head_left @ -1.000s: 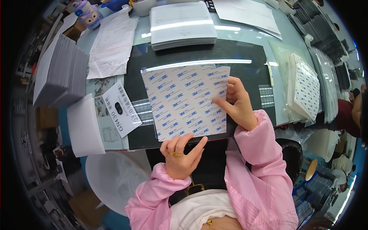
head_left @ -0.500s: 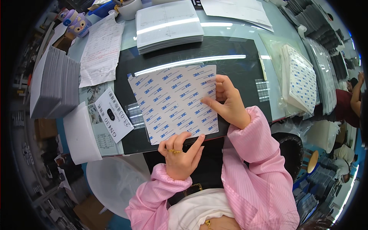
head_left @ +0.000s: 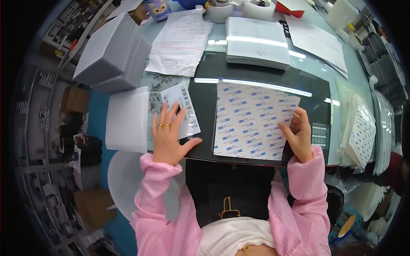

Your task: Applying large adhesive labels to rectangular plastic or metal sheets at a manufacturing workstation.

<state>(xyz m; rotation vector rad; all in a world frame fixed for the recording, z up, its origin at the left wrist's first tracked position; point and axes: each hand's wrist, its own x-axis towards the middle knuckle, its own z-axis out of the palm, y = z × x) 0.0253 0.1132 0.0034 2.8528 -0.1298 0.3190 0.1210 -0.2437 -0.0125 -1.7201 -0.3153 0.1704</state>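
A white sheet of adhesive backing with repeated blue print lies on the black mat, near the table's front edge. My right hand grips its right edge, thumb on top and the other fingers curled at the edge and partly hidden. Over to the left, my left hand is open with fingers spread, wearing rings. It is over a white printed card and covers part of it. I cannot tell whether the fingers press on the card.
Stacks of white sheets stand at the far left and the back. Beside them lie a handwritten paper and a blank white sheet. More blue-printed sheets sit at right in clear plastic. A white bin stands below the left edge.
My left hand has left the blue-printed sheet's lower edge and moved left, opening over the card. My right hand keeps hold of the sheet. The whole view has shifted and turned.
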